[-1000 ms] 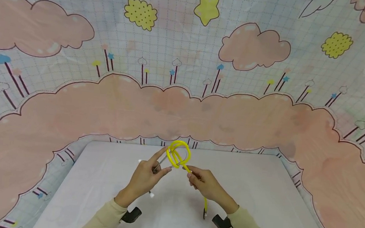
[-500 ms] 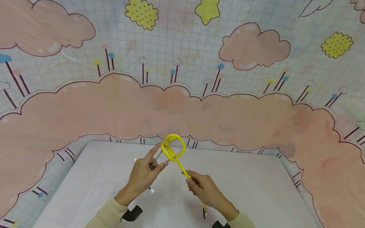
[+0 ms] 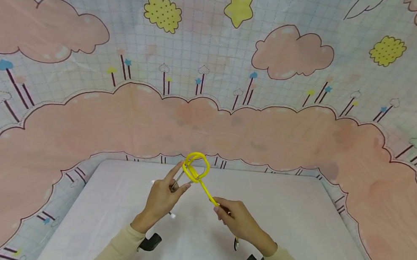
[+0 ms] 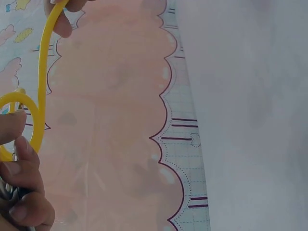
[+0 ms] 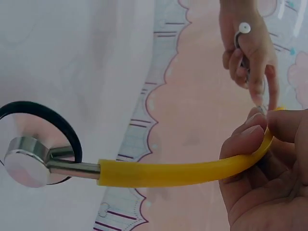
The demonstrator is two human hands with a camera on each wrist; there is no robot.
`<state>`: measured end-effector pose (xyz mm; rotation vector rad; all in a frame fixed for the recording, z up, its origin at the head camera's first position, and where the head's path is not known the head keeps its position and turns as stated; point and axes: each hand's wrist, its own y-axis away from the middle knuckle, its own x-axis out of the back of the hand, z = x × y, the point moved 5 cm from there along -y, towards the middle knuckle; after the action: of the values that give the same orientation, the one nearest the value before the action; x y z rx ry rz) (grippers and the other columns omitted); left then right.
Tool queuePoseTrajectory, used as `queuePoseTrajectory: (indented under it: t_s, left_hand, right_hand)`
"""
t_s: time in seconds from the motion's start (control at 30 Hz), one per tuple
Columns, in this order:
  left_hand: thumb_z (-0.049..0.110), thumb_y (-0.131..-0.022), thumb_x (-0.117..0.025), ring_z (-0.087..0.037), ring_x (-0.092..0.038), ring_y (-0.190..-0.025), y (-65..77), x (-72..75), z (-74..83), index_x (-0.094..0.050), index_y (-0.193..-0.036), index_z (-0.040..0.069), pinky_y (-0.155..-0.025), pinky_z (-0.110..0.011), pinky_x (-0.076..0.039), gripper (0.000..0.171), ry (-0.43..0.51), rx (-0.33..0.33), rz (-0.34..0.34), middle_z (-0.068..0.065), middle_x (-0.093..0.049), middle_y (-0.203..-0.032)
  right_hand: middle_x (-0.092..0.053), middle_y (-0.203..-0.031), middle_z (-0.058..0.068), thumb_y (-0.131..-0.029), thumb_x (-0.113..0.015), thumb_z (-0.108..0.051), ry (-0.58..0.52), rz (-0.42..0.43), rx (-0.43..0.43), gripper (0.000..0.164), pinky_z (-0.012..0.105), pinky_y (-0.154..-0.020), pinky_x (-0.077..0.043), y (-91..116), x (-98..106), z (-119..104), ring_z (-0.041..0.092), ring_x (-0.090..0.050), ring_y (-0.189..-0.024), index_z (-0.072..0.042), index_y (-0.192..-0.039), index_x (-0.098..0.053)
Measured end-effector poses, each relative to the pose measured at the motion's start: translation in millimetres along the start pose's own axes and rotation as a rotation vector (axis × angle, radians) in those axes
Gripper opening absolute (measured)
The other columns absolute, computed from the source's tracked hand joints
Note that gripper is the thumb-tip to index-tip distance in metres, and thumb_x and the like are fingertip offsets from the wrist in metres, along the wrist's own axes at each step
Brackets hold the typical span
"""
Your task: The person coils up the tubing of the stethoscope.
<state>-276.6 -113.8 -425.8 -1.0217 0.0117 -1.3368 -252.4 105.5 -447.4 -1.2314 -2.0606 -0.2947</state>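
Observation:
A stethoscope with yellow tubing (image 3: 207,192) is held up between both hands above the table. My left hand (image 3: 160,197) grips its metal ear tubes, index finger reaching up beside the coiled loop of tubing. One white ear tip (image 3: 172,215) pokes out below that hand. With thumb and fingers, my right hand (image 3: 239,220) pinches the tubing to the right of the loop. From that grip the tube runs on to the silver chest piece (image 5: 29,154) with its black rim, large in the right wrist view. My palm hides part of the tube in the head view.
A white-covered table (image 3: 280,205) spreads beneath both hands. Behind it hangs a backdrop cloth (image 3: 269,132) printed with pink clouds and stars. Black wrist devices (image 3: 151,241) sit under both forearms.
The yellow loop and left hand have shifted a little left and the loop has risen. My right hand has slid right and down, leaving a longer straight stretch of tube between the hands.

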Motion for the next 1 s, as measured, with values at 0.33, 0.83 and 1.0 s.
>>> queuePoseTrajectory:
  t_s: [0.33,0.83,1.0]
  left_hand:
    - [0.025,-0.082,-0.072,0.004,-0.025,-0.041,-0.4,-1.2,-9.4,-0.037,-0.143,0.018,-0.042,-0.016,-0.027,0.071,-0.029,0.036,-0.002,0.011,-0.039,-0.047]
    - [0.031,-0.082,-0.071,0.001,-0.030,-0.041,3.0,-9.2,-15.5,-0.034,-0.143,0.034,-0.041,-0.018,-0.028,0.072,-0.077,0.109,-0.130,0.011,-0.041,-0.048]
    - [0.032,-0.082,-0.071,0.001,-0.031,-0.042,4.5,-11.6,-11.0,-0.036,-0.143,0.032,-0.043,-0.017,-0.029,0.070,-0.093,0.071,-0.172,0.013,-0.040,-0.048]
  right_hand:
    - [-0.055,-0.067,-0.001,-0.097,-0.048,-0.030,0.032,-0.022,-0.004,0.033,0.017,-0.043,-0.038,6.3,4.9,-9.0,-0.003,-0.042,-0.049,-0.011,-0.122,-0.058]
    - [-0.059,-0.075,-0.011,-0.092,-0.058,-0.027,0.132,0.013,0.161,0.027,0.016,-0.054,-0.043,7.8,19.4,-19.1,-0.002,-0.043,-0.061,-0.013,-0.113,-0.066]
    - [-0.054,-0.071,-0.012,-0.092,-0.057,-0.028,0.156,0.009,0.218,0.023,0.015,-0.054,-0.042,8.6,25.4,-25.7,-0.003,-0.043,-0.060,-0.015,-0.109,-0.067]
